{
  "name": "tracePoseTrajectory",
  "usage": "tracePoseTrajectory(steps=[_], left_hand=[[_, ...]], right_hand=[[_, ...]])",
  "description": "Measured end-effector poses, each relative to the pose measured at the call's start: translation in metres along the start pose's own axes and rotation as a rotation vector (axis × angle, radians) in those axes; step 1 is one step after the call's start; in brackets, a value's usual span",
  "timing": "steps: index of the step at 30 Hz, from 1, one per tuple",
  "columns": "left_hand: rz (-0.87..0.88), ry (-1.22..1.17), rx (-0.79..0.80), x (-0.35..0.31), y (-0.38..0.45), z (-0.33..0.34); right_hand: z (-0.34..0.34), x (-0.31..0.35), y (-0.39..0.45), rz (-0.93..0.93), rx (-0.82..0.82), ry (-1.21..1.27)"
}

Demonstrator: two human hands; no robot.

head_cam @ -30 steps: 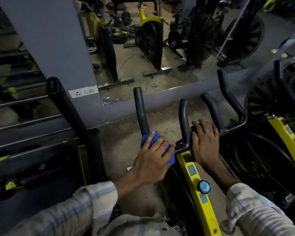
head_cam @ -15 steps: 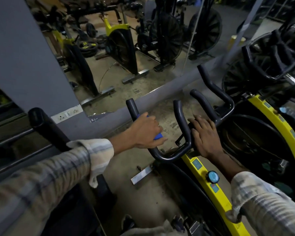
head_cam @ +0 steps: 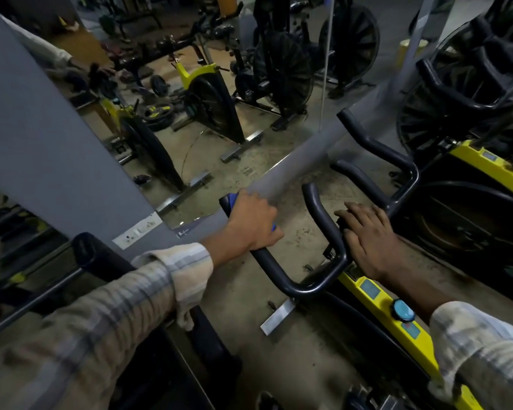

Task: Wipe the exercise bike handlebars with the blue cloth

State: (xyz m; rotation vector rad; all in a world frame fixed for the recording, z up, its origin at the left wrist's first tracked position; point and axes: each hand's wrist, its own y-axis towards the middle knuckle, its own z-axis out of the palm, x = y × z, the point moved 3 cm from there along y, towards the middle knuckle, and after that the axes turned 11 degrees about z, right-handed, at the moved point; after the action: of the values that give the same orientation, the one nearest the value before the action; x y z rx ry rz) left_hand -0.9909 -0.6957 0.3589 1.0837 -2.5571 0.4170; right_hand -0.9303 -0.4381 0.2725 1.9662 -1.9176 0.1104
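Tightly curled left fingers around blue cloth

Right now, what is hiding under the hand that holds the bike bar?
Under the left hand is the blue cloth, wrapped on the black handlebar. Only small blue bits peek out above and beside the hand. The rest of the cloth and that stretch of bar are covered.

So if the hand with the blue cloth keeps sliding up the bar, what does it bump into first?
Probably nothing: the left hand with the blue cloth is almost at the handlebar's tip, and beyond looks like open air, then the mirror, though depth is unclear.
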Motion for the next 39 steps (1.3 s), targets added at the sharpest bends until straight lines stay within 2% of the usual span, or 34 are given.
tracePoseTrajectory(steps=[3, 5, 11, 16, 18, 21, 24, 27, 29, 32, 35, 39], left_hand=[[0.044, 0.031, 0.115, -0.006, 0.005, -0.002], [0.061, -0.003, 0.116, -0.011, -0.002, 0.007], [-0.01, -0.275, -0.262, -0.052, -0.033, 0.033], [-0.258, -0.488, -0.521, -0.118, -0.052, 0.028], [-0.363, -0.52, -0.564, -0.148, -0.054, 0.022], [-0.536, -0.498, -0.503, -0.185, -0.049, 0.01], [-0.677, -0.498, -0.344, -0.195, -0.031, -0.007], [-0.777, -0.612, -0.17, -0.195, 0.0, -0.024], [-0.777, -0.63, -0.124, -0.199, 0.006, -0.026], [-0.693, -0.549, -0.186, -0.195, -0.013, -0.021], [-0.694, -0.487, -0.192, -0.194, -0.016, -0.019], [-0.612, -0.452, -0.195, -0.224, -0.006, -0.018]], right_hand=[[0.002, 0.0, 0.0, 0.01, 0.002, 0.024], [0.004, -0.002, 0.001, 0.022, 0.001, 0.043], [0.005, -0.001, 0.0, 0.03, -0.028, 0.097], [0.005, -0.003, 0.002, 0.014, -0.03, 0.087], [0.007, -0.003, 0.001, 0.022, -0.03, 0.08], [0.007, -0.003, 0.001, 0.01, -0.049, 0.067], [0.006, -0.003, 0.002, -0.012, -0.065, 0.054], [0.005, -0.004, 0.001, -0.016, -0.059, 0.038], [0.004, -0.006, 0.001, -0.03, -0.049, 0.03], [0.002, -0.009, 0.001, -0.069, -0.033, 0.019], [0.001, -0.01, 0.002, -0.082, -0.028, 0.007], [0.001, -0.011, 0.003, -0.101, -0.026, -0.005]])
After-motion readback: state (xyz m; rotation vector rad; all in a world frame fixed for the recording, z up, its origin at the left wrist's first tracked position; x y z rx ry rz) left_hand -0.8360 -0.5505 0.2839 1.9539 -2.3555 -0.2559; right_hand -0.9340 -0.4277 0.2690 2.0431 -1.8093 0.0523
